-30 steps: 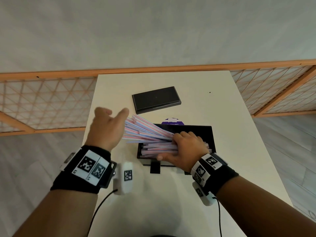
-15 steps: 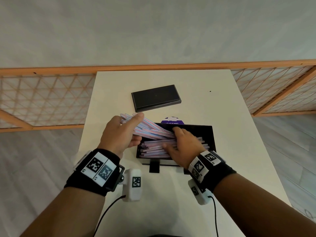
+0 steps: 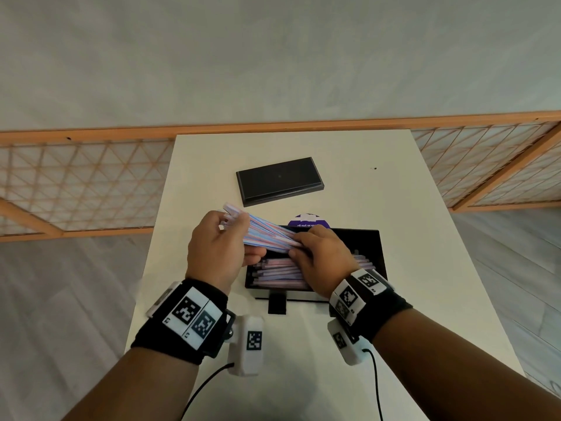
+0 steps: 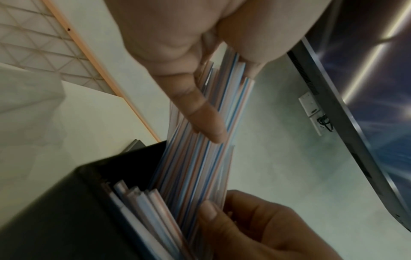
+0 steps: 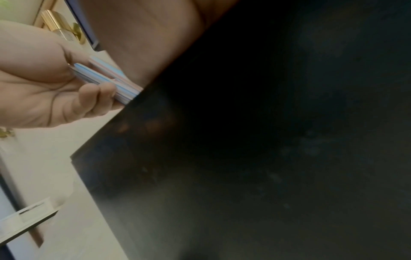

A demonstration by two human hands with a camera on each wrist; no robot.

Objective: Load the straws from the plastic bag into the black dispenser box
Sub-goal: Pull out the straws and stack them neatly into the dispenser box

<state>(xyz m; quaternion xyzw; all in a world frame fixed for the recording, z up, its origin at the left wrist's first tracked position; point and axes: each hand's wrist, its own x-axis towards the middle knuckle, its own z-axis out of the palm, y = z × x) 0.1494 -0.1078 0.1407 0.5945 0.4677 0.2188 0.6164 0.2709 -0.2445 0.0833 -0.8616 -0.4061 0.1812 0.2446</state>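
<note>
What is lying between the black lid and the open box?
In the head view, a purple round label shows between the lid and the box, partly hidden behind the box's far wall.

Two hands in play, the left hand [image 3: 216, 252] and the right hand [image 3: 323, 262]. One black dispenser box [image 3: 381, 253] near the bench's front edge, one black lid [image 3: 279, 180] further back. Striped straws [image 3: 267, 235]: one bunch, too many to count.
</note>
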